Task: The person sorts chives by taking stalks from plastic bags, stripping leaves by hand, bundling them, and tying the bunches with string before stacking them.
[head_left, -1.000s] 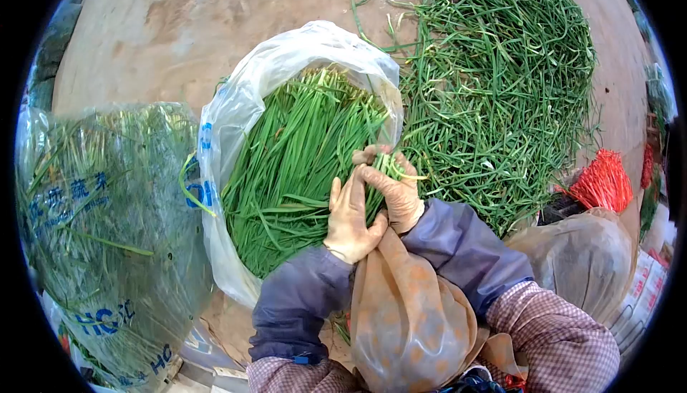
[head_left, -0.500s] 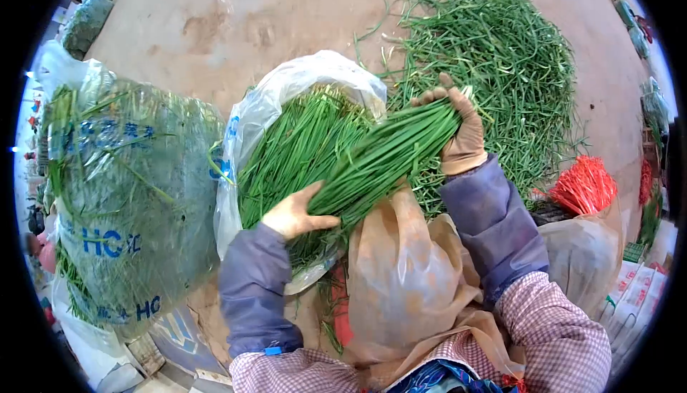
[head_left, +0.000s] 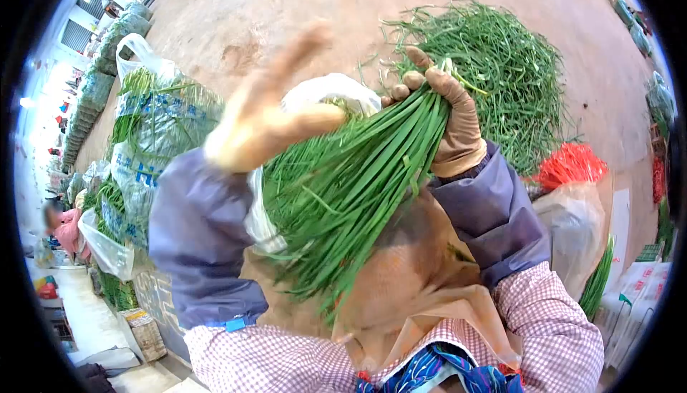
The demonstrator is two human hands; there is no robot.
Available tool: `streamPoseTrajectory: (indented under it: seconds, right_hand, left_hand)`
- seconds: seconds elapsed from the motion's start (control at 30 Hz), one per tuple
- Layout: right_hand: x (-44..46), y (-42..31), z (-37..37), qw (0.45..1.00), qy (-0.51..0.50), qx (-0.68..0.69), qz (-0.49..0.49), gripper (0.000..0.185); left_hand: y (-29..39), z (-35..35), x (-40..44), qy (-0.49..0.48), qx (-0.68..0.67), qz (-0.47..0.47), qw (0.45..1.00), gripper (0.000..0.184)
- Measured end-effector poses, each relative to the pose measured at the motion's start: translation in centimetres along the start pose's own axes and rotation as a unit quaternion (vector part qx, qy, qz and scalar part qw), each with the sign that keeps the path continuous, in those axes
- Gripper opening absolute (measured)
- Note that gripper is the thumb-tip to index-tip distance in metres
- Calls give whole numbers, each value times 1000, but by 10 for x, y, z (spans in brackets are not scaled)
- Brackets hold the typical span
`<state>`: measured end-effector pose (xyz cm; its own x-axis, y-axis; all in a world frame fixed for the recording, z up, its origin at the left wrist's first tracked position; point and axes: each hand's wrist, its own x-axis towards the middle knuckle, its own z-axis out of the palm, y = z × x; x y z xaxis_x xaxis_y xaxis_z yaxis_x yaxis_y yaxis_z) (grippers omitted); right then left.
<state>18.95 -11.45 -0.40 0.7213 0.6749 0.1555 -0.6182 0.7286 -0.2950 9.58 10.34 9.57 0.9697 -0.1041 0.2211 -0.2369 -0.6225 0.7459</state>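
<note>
The fingers of our right hand curl around the pale ends of a green bunch; our left hand's are spread, blurred, gripping nothing. The bunch fans before our apron, plastic bag and loose pile beyond. A slackened one-handed grip could scatter it.

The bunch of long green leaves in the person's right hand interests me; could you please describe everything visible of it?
The bunch is many narrow, fresh-looking green leaves, with pale ends gathered at the top. The right hand grips it near those ends. From there it fans out loosely, slanting down and to the left of the picture, its tips in front of a brownish apron. Its left edge is hard to tell from the greens behind.
</note>
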Motion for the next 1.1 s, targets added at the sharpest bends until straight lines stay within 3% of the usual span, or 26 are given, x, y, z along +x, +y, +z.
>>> streamPoseTrajectory:
  seconds: [0.07,0.17,0.3,0.33,0.37,0.43,0.47,0.57,0.6,0.63,0.7,0.73,0.77,0.83,0.87,0.9,0.93,0.97,1.03,1.07,1.1]
  right_hand:
    - [-21,-10,7,1000,1,-2,7,43]
    - [-45,-32,1,998,44,-23,-28,40]
    - [-68,-69,-44,987,152,-34,-42,30]
    - [-76,-70,-46,982,167,-58,-65,30]
    - [-82,-71,-45,980,172,-60,-75,30]
    - [-95,-73,-44,981,177,-30,-72,31]
    - [-100,-77,-45,982,174,-22,-71,30]
    - [-108,-81,-38,975,188,-57,-100,31]
    - [-111,-83,-46,986,130,-46,-89,32]
    - [-112,-80,-45,987,111,-68,-100,34]
    - [-114,-74,-50,996,57,12,-62,40]
    - [-120,-72,-43,996,74,6,-58,46]
    - [-124,-73,-46,997,61,11,-39,52]
    - [-131,-73,-46,998,19,45,-27,54]
    - [-131,-75,-47,998,20,50,-43,52]
    - [-129,-77,-49,997,20,54,-59,50]
    - [-122,-80,-57,996,-30,68,-49,44]
    - [-121,-77,-61,994,12,79,-74,30]
    - [-115,-83,-71,994,-53,90,-15,22]
    - [-118,-90,-66,995,89,-24,-32,25]
    - [-117,-103,-61,980,109,-153,-68,28]
  left_hand:
    - [12,52,-6,-143,-226,-81,960,108]
    - [13,120,-38,-265,-523,-141,798,104]
    - [37,167,-77,-219,-630,-204,717,93]
    - [54,176,-84,-144,-612,-234,741,92]
    - [41,190,-88,-198,-655,-234,691,98]
    - [59,193,-94,-237,-662,-258,663,105]
    - [53,198,-98,-284,-635,-280,661,107]
    - [69,202,-108,-284,-630,-314,651,94]
    - [74,202,-109,-286,-632,-325,642,86]
    - [85,201,-110,-273,-639,-359,623,79]
    - [93,210,-125,-245,-632,-415,606,68]
    - [101,210,-128,-222,-610,-411,640,54]
    - [108,214,-132,-179,-626,-412,638,43]
    - [90,209,-140,-200,-628,-428,619,40]
    - [82,206,-145,-190,-650,-425,600,37]
    - [78,199,-150,-186,-627,-441,615,35]
    - [61,196,-165,-209,-631,-433,609,35]
    - [46,194,-178,-232,-635,-424,603,35]
    - [60,181,-184,-191,-613,-443,626,30]
    - [59,176,-191,-175,-612,-448,628,30]
    - [58,171,-199,-160,-611,-454,628,30]
